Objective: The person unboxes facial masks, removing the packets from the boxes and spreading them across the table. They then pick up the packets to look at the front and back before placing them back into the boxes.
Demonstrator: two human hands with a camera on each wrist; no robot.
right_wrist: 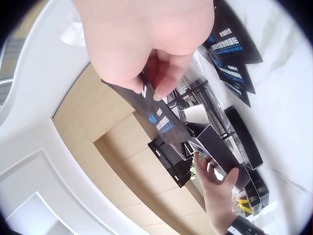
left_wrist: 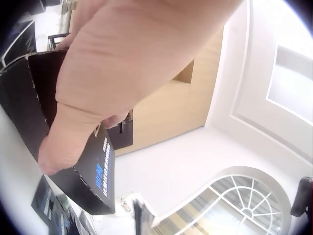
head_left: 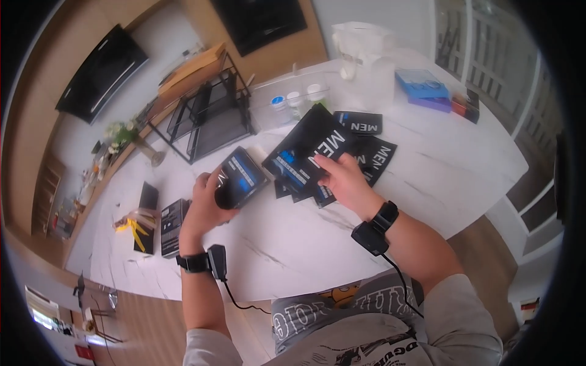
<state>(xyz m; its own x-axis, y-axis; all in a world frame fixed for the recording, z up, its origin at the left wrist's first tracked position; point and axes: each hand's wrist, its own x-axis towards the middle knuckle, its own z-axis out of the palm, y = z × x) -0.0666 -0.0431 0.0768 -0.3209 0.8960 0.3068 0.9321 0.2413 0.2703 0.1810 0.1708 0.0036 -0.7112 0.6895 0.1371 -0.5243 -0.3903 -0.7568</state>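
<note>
A: Here's your left grip [head_left: 207, 204], wrapped around the black box [head_left: 244, 174], which you have over the tabletop [head_left: 427, 189], tilted.

B: And your right?

A: Your right grip [head_left: 349, 183] pinches a black packet [head_left: 308, 143] by its edge, thumb against fingers. Its far end sits right by the box's open end; whether it touches, I can't tell.

B: Plenty more under there!

A: Yes, spare packets [head_left: 379, 157] fan out beneath and beside the one you're holding. Behind them, a clear bin [head_left: 261, 113] holds bottles [head_left: 294, 104].

B: Off to your left, a second box [head_left: 174, 229] stands near a yellow ribbon [head_left: 140, 226]. Far right, a blue box [head_left: 421, 83] lies stacked on a purple one [head_left: 429, 104].
</note>
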